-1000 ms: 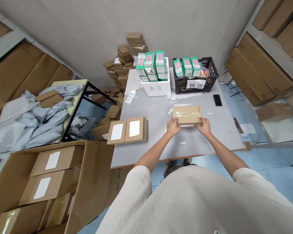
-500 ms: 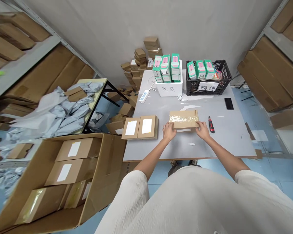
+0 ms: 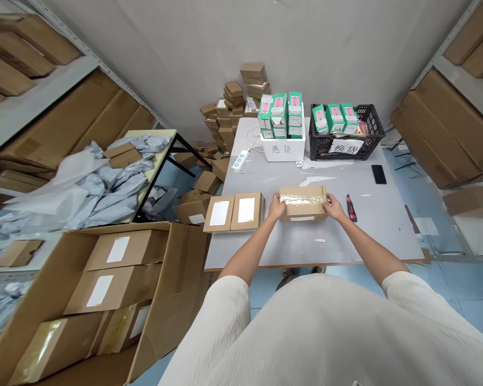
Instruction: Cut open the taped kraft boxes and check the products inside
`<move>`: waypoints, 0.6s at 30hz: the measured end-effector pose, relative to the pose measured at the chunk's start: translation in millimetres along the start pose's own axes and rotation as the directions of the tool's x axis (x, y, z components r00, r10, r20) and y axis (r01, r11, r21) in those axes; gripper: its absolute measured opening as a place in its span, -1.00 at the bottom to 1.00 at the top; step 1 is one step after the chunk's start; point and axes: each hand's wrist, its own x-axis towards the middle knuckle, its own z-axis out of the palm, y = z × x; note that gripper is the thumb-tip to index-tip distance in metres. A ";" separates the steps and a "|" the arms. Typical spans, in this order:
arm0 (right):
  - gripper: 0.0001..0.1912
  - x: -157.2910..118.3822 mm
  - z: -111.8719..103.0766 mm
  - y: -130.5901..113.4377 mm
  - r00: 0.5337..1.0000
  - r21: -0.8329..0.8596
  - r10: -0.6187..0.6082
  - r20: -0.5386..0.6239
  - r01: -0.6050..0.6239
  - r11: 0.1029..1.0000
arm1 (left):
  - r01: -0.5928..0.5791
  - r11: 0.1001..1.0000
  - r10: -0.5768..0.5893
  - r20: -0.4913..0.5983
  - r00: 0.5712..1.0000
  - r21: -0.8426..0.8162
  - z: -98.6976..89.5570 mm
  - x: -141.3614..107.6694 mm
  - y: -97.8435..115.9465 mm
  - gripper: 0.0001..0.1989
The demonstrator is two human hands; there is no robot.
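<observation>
A kraft cardboard box (image 3: 304, 205) with clear tape wrapped across it sits on the grey table (image 3: 370, 236), and both my hands grip its ends. My left hand (image 3: 277, 207) holds the left end, and my right hand (image 3: 334, 208) holds the right end. Just right of my right hand lies a red-and-black utility knife (image 3: 351, 208). Left of my left hand, close by, lie two kraft boxes with white labels (image 3: 234, 212). The box's underside is hidden.
At the table's back stand a white foam box (image 3: 282, 150) and a black plastic crate (image 3: 346, 136), both holding green-and-pink packages. A power strip (image 3: 240, 160) and a black phone (image 3: 379, 174) lie on the table. An open carton of boxes (image 3: 116, 289) stands at lower left.
My hands have shifted from the box's near edge to its two ends. The box now shows a different face, with the tape higher. The view has swung right since the oldest frame, bringing the knife into sight.
</observation>
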 end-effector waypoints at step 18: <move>-0.22 1.2 -10.2 18.8 0.992 0.080 -0.011 -0.128 0.021 0.997 | -0.081 0.989 0.081 -0.007 0.997 -0.123 -0.2 -7.0 -1.5 -0.42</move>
